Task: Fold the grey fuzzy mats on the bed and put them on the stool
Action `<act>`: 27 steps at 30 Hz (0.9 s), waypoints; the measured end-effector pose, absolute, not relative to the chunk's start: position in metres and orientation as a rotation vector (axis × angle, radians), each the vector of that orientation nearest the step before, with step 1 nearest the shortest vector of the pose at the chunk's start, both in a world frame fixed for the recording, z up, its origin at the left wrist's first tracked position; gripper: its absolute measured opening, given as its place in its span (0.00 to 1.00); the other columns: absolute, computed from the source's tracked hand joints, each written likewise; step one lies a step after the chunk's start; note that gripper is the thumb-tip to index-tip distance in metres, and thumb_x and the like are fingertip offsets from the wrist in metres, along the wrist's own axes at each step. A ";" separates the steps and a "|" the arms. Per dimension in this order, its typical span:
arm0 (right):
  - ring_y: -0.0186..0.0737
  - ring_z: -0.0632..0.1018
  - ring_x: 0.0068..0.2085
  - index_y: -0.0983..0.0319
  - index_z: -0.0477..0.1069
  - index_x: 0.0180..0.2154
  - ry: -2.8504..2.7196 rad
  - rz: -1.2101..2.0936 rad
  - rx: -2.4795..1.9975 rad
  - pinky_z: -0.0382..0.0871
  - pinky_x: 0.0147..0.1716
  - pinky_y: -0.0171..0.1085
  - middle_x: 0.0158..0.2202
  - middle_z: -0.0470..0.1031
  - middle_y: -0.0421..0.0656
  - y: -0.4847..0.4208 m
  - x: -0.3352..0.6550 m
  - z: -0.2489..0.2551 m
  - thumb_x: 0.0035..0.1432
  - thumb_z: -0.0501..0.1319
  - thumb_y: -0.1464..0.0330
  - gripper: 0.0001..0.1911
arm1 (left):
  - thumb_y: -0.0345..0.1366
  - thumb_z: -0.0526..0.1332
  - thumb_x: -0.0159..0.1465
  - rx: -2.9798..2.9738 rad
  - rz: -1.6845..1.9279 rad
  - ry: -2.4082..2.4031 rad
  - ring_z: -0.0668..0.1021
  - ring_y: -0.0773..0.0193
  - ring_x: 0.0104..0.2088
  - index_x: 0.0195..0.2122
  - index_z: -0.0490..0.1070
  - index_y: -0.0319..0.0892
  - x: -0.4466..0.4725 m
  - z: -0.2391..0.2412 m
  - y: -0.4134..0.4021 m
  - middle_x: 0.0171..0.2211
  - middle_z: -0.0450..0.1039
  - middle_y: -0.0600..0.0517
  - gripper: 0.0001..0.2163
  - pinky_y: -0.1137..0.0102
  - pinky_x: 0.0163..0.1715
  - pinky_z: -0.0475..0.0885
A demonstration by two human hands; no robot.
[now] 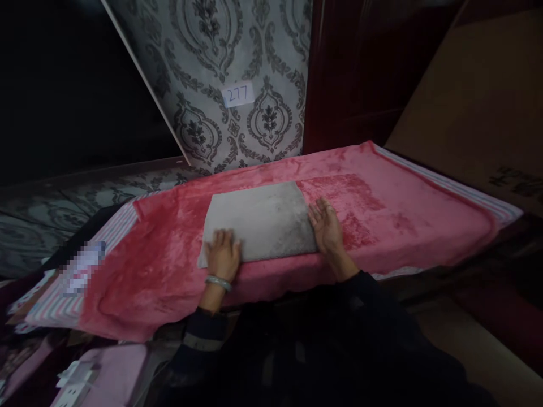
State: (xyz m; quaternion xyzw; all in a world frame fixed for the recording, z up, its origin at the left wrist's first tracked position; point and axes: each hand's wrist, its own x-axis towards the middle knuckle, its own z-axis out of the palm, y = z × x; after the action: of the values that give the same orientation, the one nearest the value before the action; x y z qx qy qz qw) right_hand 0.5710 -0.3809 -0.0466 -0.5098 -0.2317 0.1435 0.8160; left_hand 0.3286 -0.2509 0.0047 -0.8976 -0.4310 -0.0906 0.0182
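Observation:
A grey rectangular piece of cloth, perhaps a folded towel or small mat (pixel 258 217), lies flat on a pink plush blanket (pixel 424 209). My left hand (pixel 223 257), with a bracelet on its wrist, rests on the cloth's near left corner, fingers spread. At the cloth's right edge is my right hand (pixel 326 226), turned partly palm up with its fingers stretched out. It is beside the edge; whether it touches the cloth I cannot tell. Neither hand grips anything. Darker brushed patches show in the blanket's pile on both sides of the cloth.
A large dark screen (pixel 80 85) stands at the back left. A paper label reading 277 (pixel 238 94) is on the patterned wall. A cardboard box (pixel 475 107) stands at the right. A white power strip (pixel 76 384) and a pink stool-like surface (pixel 116 367) are at the lower left.

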 end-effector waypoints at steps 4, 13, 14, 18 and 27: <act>0.43 0.63 0.67 0.51 0.54 0.69 -0.456 0.302 -1.020 0.60 0.64 0.52 0.72 0.52 0.45 -0.383 0.560 -0.045 0.67 0.41 0.44 0.36 | 0.37 0.45 0.72 -3.068 -0.295 -0.771 0.54 0.56 0.72 0.69 0.57 0.42 0.394 0.007 -0.297 0.72 0.51 0.46 0.25 0.50 0.70 0.50; 0.42 0.62 0.68 0.50 0.57 0.68 -0.434 0.363 -1.023 0.55 0.66 0.52 0.70 0.56 0.44 -0.379 0.557 -0.063 0.63 0.41 0.37 0.41 | 0.40 0.43 0.72 -3.126 -0.123 -0.486 0.53 0.54 0.72 0.70 0.54 0.39 0.448 -0.021 -0.323 0.72 0.49 0.44 0.27 0.46 0.70 0.46; 0.42 0.63 0.67 0.50 0.58 0.67 -0.434 0.363 -1.017 0.56 0.66 0.52 0.70 0.56 0.44 -0.379 0.557 -0.063 0.63 0.41 0.37 0.40 | 0.40 0.43 0.72 -3.121 -0.127 -0.483 0.53 0.54 0.72 0.70 0.54 0.39 0.445 -0.023 -0.322 0.72 0.49 0.44 0.27 0.47 0.70 0.46; 0.43 0.64 0.67 0.49 0.61 0.65 -0.426 0.347 -0.975 0.57 0.66 0.53 0.69 0.58 0.44 -0.380 0.557 -0.065 0.64 0.43 0.38 0.38 | 0.40 0.44 0.71 -3.091 -0.157 -0.524 0.53 0.54 0.72 0.71 0.54 0.40 0.431 -0.023 -0.316 0.72 0.49 0.45 0.27 0.47 0.70 0.47; 0.43 0.63 0.67 0.52 0.57 0.67 -0.419 0.353 -0.963 0.56 0.66 0.52 0.71 0.54 0.47 -0.381 0.556 -0.066 0.66 0.43 0.41 0.37 | 0.38 0.44 0.71 -2.980 -0.183 -0.792 0.54 0.54 0.72 0.71 0.54 0.40 0.393 -0.023 -0.304 0.72 0.49 0.46 0.27 0.48 0.69 0.50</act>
State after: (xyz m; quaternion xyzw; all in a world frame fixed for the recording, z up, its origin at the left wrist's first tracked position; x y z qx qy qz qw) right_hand 0.5564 -0.3815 -0.0658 -0.4570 -0.1989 0.1675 0.8506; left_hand 0.3927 -0.3039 -0.0229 -0.9644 -0.2564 -0.0593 0.0262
